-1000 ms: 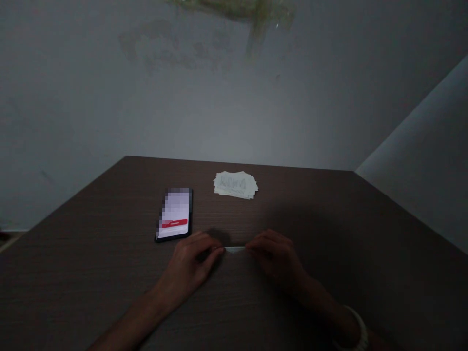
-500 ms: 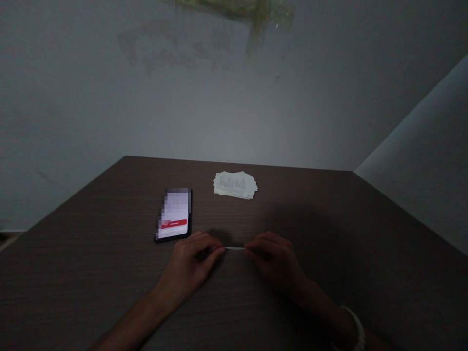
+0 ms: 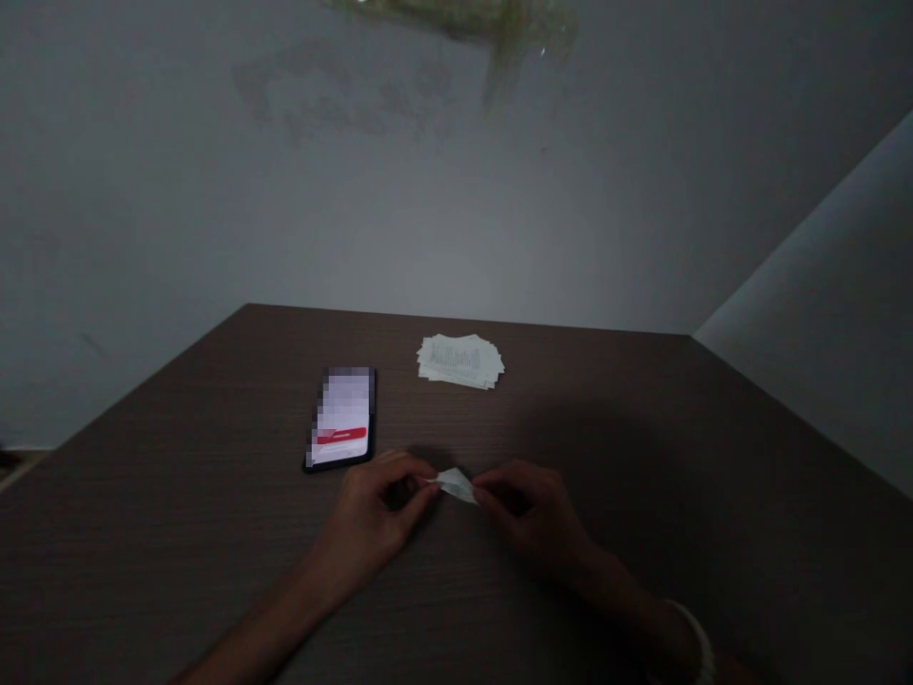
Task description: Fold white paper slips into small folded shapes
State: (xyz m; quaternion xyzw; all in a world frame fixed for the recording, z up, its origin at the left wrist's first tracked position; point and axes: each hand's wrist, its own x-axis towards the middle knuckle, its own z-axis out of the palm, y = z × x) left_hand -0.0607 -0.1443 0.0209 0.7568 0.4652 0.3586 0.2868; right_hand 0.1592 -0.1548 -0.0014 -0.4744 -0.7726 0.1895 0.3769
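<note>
Between my hands, a small folded slip of white paper (image 3: 455, 485) lies slanted above the dark wood-grain table (image 3: 592, 428). Its thin left end is pinched in the fingertips of my left hand (image 3: 371, 499). My right hand (image 3: 532, 509) grips its wider right end between thumb and fingers. Both hands rest low, close to the tabletop. A pale bangle (image 3: 695, 642) circles my right wrist.
A loose stack of printed paper slips (image 3: 460, 362) lies at the table's middle, beyond my hands. To its left is a black smartphone (image 3: 340, 419) with a lit screen, partly pixelated, showing a red bar. Grey walls stand behind the table.
The paper between my fingers has gone from a thin, edge-on strip to a wider, slanted fold. My right hand has moved slightly toward it and turned.
</note>
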